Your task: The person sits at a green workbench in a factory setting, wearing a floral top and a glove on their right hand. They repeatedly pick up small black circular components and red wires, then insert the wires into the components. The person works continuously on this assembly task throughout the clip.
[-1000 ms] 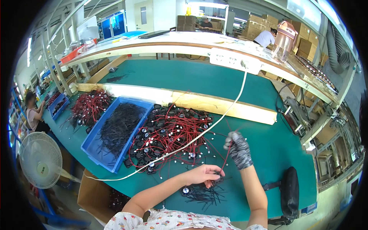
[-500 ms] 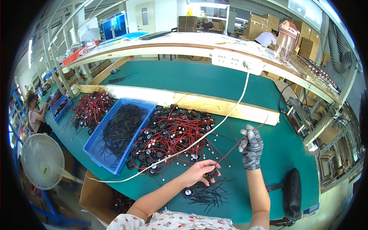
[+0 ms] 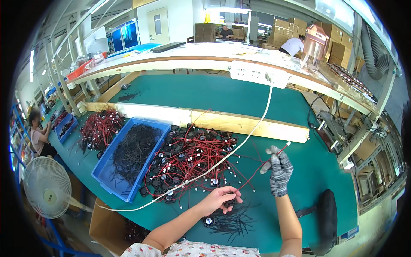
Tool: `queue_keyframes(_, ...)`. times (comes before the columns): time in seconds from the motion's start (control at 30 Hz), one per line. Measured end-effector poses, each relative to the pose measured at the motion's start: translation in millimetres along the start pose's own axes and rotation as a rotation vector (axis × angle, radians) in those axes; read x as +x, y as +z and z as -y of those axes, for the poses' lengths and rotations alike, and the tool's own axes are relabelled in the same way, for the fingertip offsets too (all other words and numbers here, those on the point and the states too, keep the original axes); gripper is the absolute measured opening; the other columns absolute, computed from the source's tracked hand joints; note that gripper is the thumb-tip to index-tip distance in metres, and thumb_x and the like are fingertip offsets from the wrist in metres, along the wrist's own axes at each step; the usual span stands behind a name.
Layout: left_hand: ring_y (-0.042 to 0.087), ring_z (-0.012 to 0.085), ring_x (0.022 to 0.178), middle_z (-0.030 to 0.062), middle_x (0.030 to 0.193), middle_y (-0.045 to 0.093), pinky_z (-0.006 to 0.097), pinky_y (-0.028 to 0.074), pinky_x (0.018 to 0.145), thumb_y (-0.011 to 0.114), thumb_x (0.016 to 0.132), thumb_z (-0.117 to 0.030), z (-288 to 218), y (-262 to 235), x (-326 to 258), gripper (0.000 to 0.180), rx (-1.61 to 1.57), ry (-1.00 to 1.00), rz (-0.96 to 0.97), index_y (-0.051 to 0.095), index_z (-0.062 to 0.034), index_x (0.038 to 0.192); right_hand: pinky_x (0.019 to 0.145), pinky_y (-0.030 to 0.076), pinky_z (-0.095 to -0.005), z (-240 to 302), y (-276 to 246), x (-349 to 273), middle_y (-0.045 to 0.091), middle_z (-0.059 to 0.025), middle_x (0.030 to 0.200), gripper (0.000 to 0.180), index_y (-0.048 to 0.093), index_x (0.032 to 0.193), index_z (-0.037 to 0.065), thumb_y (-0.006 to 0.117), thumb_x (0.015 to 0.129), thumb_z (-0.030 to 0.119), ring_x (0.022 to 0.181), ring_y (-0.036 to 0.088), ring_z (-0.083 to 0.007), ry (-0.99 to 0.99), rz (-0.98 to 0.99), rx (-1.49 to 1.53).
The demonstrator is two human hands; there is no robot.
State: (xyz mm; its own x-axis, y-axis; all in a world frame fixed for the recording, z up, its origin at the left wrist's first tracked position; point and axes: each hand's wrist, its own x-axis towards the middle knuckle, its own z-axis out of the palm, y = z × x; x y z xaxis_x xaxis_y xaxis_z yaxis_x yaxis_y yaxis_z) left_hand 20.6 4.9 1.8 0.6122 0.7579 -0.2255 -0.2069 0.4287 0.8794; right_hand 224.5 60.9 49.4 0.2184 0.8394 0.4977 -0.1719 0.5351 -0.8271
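My bare left hand (image 3: 217, 200) is closed around a small black fan (image 3: 230, 203), partly hidden by the fingers. From it a red wire (image 3: 247, 183) runs up and right to my right hand (image 3: 280, 173), which wears a grey knitted glove. Thumb and fingertips pinch that wire near its end, where a white connector (image 3: 288, 143) sticks out past the fingers. Below my left hand lie a loose bunch of thin black tubes (image 3: 233, 222) and another small fan (image 3: 208, 221) with a silvery centre. Beyond it spreads a heap of black fans with red wires (image 3: 192, 150).
A blue tray (image 3: 132, 198) of black tubes stands left of the heap. A white cable (image 3: 214, 162) crosses the heap from the power strip (image 3: 259, 75). A wooden beam (image 3: 252, 124) bounds the far side. A black pouch-like object (image 3: 327, 218) lies at right; a fan (image 3: 48, 187) stands left.
The gloved right hand has shifted slightly down along the wire, and the white connector now shows above it. My left hand has moved a little left and down with the fan. The view has shifted slightly.
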Motion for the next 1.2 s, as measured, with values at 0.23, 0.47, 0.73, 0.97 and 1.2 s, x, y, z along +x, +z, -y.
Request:
queue_keyframes(0.23, 0.053, 0.0108, 0.055, 0.0117, 0.092, 0.061, 0.021, 0.042, 0.043, 0.047, 0.088, -0.012, -2, 0, -1, 0.022, -0.036, 0.035, -0.032, 0.051, -0.0003, 0.106, 0.036, 0.042, -0.0213, 4, 3, -5, 0.062, -0.0118, 0.085, 0.023, 0.056, 0.110, 0.004, 0.047, 0.089, 0.006, 0.043, 0.052, -0.0100, -0.014, 0.039, -0.024)
queue_keyframes(0.47, 0.052, 0.0111, 0.055, 0.0118, 0.091, 0.060, 0.021, 0.042, 0.044, 0.047, 0.088, -0.011, 2, -3, 0, 0.020, -0.029, 0.016, 0.012, 0.051, -0.0002, 0.104, 0.031, 0.038, -0.0210, 23, -16, 13, 0.062, -0.0106, 0.079, 0.023, 0.056, 0.108, 0.003, 0.046, 0.089, 0.014, 0.037, 0.048, -0.0103, 0.067, -0.019, 0.129)
queue_keyframes(0.73, 0.053, 0.0108, 0.057, 0.0105, 0.091, 0.060, 0.022, 0.043, 0.044, 0.048, 0.088, -0.013, 1, -3, -2, 0.017, 0.005, -0.033, 0.039, 0.052, -0.0038, 0.102, 0.037, 0.042, -0.0216, 16, -14, 8, 0.062, -0.0071, 0.080, 0.022, 0.059, 0.107, 0.010, 0.048, 0.088, 0.008, 0.046, 0.053, -0.0111, -0.097, -0.145, -0.168)
queue_keyframes(0.97, 0.055, 0.0155, 0.062, 0.0149, 0.103, 0.057, 0.024, 0.045, 0.048, 0.039, 0.088, -0.013, -6, -4, 0, 0.033, -0.131, 0.115, -0.048, 0.045, 0.0017, 0.117, 0.072, 0.052, -0.0331, -7, 3, -13, 0.056, -0.0072, 0.110, 0.040, 0.058, 0.108, 0.016, 0.055, 0.069, 0.008, 0.091, 0.060, -0.0231, -0.589, 0.682, -1.210)
queue_keyframes(1.2, 0.055, 0.0144, 0.062, 0.0128, 0.100, 0.058, 0.023, 0.045, 0.048, 0.035, 0.090, -0.014, -7, -6, -5, 0.033, -0.196, 0.131, -0.023, 0.047, -0.0004, 0.116, 0.073, 0.051, -0.0324, -18, 10, -24, 0.054, -0.0086, 0.114, 0.043, 0.055, 0.113, 0.016, 0.055, 0.071, 0.013, 0.092, 0.059, -0.0236, -0.640, 0.836, -1.228)
